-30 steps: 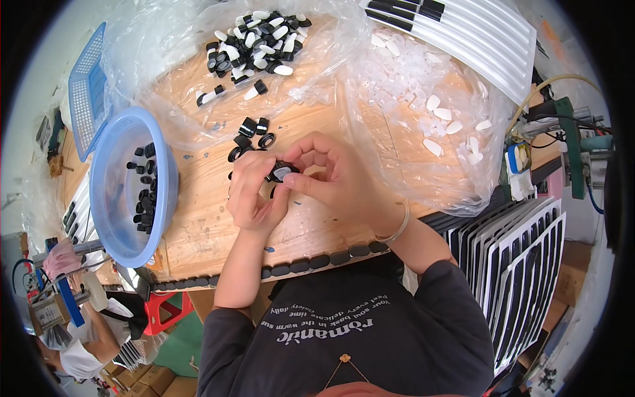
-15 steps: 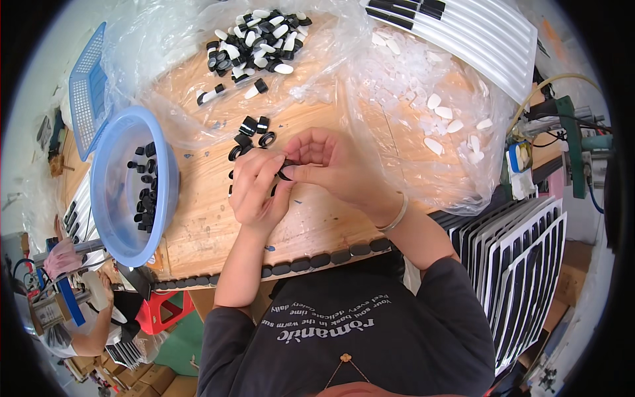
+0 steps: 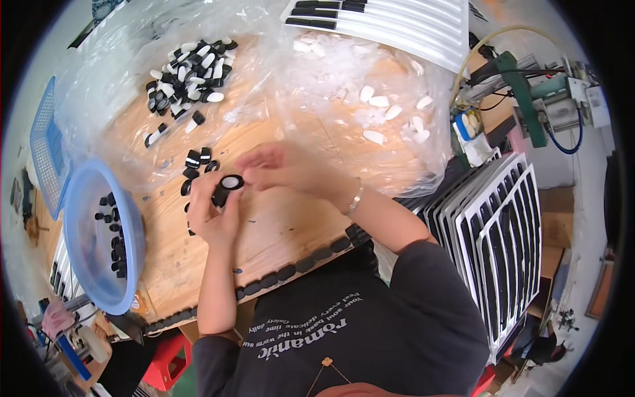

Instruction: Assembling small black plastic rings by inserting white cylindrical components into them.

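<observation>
Between the thumb and fingers of my left hand (image 3: pixel 210 210) is a short black cap (image 3: pixel 229 188), tilted so its round end with a pale disc inside faces up. Just right of it, my right hand (image 3: pixel 272 167) has its fingers stretched out and looks slightly smeared; nothing shows in it. Several loose black ring-like caps (image 3: pixel 193 159) lie on the wooden table, beyond and partly behind my left hand. Farther off, a heap of black caps and white oval pieces (image 3: pixel 192 76) rests on clear plastic sheeting.
A blue basin (image 3: pixel 135 264) with small black parts stands at the left, beside a blue perforated basket (image 3: pixel 45 142). White oval pieces (image 3: pixel 378 101) lie on plastic to the right. Ribbed white trays (image 3: pixel 410 30) are at the back; slotted racks (image 3: pixel 489 245) and a green-framed machine (image 3: pixel 522 99) are at right.
The view has swung, so the table's things sit farther left. My hands have parted; the cap stays in my left hand, its round end now showing, and my right fingers have come off it.
</observation>
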### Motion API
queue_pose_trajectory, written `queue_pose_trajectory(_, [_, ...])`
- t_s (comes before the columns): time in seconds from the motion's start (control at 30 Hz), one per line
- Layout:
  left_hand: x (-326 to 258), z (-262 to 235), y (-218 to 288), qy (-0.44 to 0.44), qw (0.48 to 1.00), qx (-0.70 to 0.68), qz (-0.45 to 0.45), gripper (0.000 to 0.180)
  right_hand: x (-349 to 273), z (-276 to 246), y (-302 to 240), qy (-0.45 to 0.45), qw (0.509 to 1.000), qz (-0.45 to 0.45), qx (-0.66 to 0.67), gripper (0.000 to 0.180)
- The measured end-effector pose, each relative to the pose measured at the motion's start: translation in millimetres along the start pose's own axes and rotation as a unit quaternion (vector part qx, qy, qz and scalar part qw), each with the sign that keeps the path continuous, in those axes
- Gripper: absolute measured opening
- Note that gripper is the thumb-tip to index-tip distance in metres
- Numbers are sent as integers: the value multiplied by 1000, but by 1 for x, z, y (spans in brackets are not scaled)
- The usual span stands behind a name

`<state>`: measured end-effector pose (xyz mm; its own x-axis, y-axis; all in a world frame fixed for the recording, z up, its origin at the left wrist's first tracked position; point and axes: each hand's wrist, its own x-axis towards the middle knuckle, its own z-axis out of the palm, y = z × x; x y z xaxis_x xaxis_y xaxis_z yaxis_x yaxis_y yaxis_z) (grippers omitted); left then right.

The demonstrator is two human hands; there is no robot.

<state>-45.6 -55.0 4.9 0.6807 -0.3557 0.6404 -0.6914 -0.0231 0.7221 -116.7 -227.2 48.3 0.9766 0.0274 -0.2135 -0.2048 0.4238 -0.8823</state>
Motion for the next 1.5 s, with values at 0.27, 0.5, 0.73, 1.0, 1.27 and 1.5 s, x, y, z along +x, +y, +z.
queue_pose_trajectory(0.27, [-3, -7, 5, 11, 973, -171, -154, 36, -5, -135, -37, 337, 760, -201, -518, 10])
queue_pose_trajectory(0.5, [-5, -8, -6, -39, 993, -86, -69, 40, 10, -144, -11, 219, 630, -194, -720, 12])
queue_pose_trajectory(0.73, [1, -8, -4, -56, 997, -22, -40, 38, -2, -54, -16, 251, 891, -166, -339, 5])
queue_pose_trajectory(1.0, [7, -11, 5, -71, 997, 11, 11, 38, 2, 20, -4, 106, 852, -233, -456, 3])
queue_pose_trajectory(1.27, [8, -24, 6, -167, 975, -123, -80, 38, 2, 7, -5, 26, 962, -40, -269, 11])
queue_pose_trajectory(1.5, [8, -20, 10, -185, 978, -57, -73, 38, 11, -1, 9, 16, 951, -13, -308, 12])
